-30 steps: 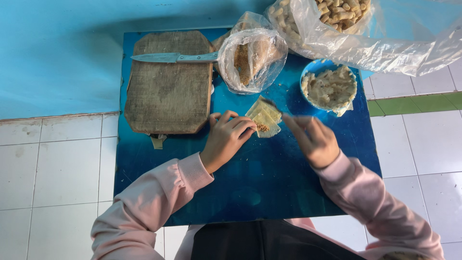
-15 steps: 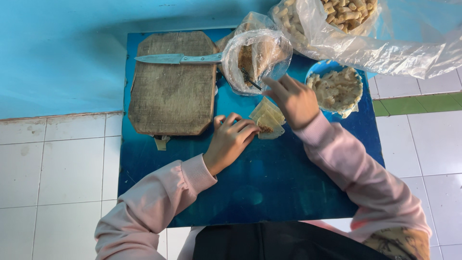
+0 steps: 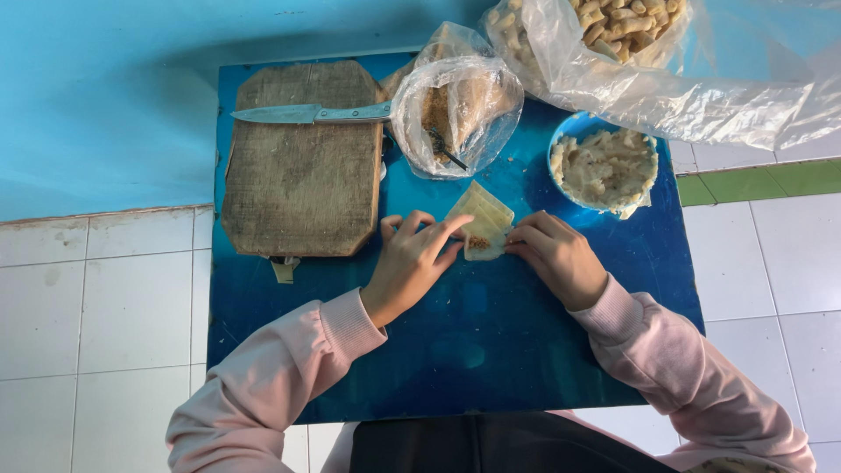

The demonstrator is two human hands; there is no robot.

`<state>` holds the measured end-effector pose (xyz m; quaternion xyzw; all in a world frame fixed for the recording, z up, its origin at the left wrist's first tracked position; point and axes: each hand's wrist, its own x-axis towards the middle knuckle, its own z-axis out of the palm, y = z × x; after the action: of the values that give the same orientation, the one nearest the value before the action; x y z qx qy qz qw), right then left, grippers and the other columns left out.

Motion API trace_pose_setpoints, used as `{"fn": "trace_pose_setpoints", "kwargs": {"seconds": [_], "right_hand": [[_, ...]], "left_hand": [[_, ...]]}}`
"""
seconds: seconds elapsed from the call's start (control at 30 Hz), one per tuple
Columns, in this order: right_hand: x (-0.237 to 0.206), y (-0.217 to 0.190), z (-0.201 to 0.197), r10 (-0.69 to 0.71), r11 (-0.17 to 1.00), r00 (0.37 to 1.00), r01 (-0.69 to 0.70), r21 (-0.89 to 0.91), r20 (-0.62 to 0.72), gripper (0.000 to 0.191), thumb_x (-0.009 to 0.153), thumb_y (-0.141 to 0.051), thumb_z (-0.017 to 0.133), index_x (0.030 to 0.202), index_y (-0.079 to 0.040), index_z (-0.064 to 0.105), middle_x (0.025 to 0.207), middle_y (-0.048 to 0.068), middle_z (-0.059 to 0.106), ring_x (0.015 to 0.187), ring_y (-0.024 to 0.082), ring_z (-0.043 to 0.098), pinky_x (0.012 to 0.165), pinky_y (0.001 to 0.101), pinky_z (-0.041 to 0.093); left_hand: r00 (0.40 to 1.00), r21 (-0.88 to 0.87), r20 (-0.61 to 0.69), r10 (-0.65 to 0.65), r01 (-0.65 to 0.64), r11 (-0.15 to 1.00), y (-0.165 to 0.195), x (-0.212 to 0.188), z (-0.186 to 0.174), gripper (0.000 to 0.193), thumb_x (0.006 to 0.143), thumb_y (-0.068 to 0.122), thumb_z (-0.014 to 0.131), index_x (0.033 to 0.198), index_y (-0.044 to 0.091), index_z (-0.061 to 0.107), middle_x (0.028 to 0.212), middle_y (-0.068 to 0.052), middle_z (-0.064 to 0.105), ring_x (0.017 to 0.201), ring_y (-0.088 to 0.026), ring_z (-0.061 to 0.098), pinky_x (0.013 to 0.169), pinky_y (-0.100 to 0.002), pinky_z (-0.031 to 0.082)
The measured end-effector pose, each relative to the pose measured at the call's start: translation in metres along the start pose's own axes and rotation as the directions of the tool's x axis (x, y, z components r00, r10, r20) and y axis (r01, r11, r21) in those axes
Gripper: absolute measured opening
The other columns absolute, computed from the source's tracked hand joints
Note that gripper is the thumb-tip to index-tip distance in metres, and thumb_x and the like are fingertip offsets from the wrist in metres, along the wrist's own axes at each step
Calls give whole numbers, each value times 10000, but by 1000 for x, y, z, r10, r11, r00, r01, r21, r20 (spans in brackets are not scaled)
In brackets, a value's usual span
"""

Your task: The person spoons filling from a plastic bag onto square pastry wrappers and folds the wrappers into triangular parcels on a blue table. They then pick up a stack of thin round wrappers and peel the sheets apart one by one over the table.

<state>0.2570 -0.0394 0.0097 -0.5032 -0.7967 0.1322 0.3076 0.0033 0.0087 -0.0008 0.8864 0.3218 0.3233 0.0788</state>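
Observation:
A pale square wrapper [image 3: 479, 217] lies on the blue table [image 3: 455, 350] with a small heap of brown filling near its lower corner. My left hand [image 3: 412, 263] rests on the wrapper's left edge, fingertips pinching it. My right hand [image 3: 561, 258] grips the wrapper's lower right corner. Both sleeves are pink. Beyond the wrapper lies an open clear bag of brown filling [image 3: 455, 105] with a dark spoon handle in it.
A worn wooden cutting board [image 3: 302, 166] with a knife [image 3: 307, 113] across its top sits at the left. A blue bowl of pale mash [image 3: 604, 166] stands at the right. A large plastic bag of rolled pieces [image 3: 648, 52] lies behind it. White floor tiles surround the table.
My right hand has come back from the filling bag to the wrapper's right corner. Brown filling now lies on the wrapper. My left hand stayed on the wrapper.

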Motion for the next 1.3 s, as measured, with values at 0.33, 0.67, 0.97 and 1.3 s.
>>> {"fn": "trace_pose_setpoints", "kwargs": {"seconds": [0.33, 0.67, 0.97, 1.3], "right_hand": [[11, -13, -6, -204, 902, 969, 242, -358, 141, 251, 839, -37, 686, 1086, -21, 643, 1047, 92, 624, 912, 237, 631, 795, 357, 546], [9, -10, 8, -177, 984, 984, 178, -32, 12, 247, 860, -5, 697, 1099, -14, 635, 1027, 108, 681, 931, 269, 682, 802, 364, 565], [3, -5, 19, -167, 984, 982, 172, 50, -91, 236, 889, -24, 751, 1114, -26, 680, 1043, 94, 717, 922, 250, 710, 787, 351, 583], [2, 4, 17, -116, 987, 990, 124, 106, -81, 233, 908, -71, 766, 1129, -22, 708, 1066, 86, 732, 974, 251, 721, 824, 351, 584]], "left_hand": [[987, 112, -6, 159, -158, 981, -7, -5, 2, 317, 894, 152, 759, 1205, 210, 742, 1140, 105, 727, 1024, -126, 593, 917, -351, 316], [964, 236, 48, 261, -265, 935, -10, -14, 7, 286, 972, 175, 708, 1254, 188, 746, 1262, 92, 704, 1114, -129, 592, 940, -331, 316], [952, 272, 65, 299, -305, 913, -11, -15, 7, 217, 986, 189, 691, 1192, 199, 756, 1258, 81, 704, 1132, -133, 587, 956, -337, 312], [953, 242, 76, 293, -303, 922, -13, -16, 4, 239, 981, 181, 688, 1208, 191, 759, 1298, 86, 693, 1149, -144, 581, 953, -336, 303]]}}
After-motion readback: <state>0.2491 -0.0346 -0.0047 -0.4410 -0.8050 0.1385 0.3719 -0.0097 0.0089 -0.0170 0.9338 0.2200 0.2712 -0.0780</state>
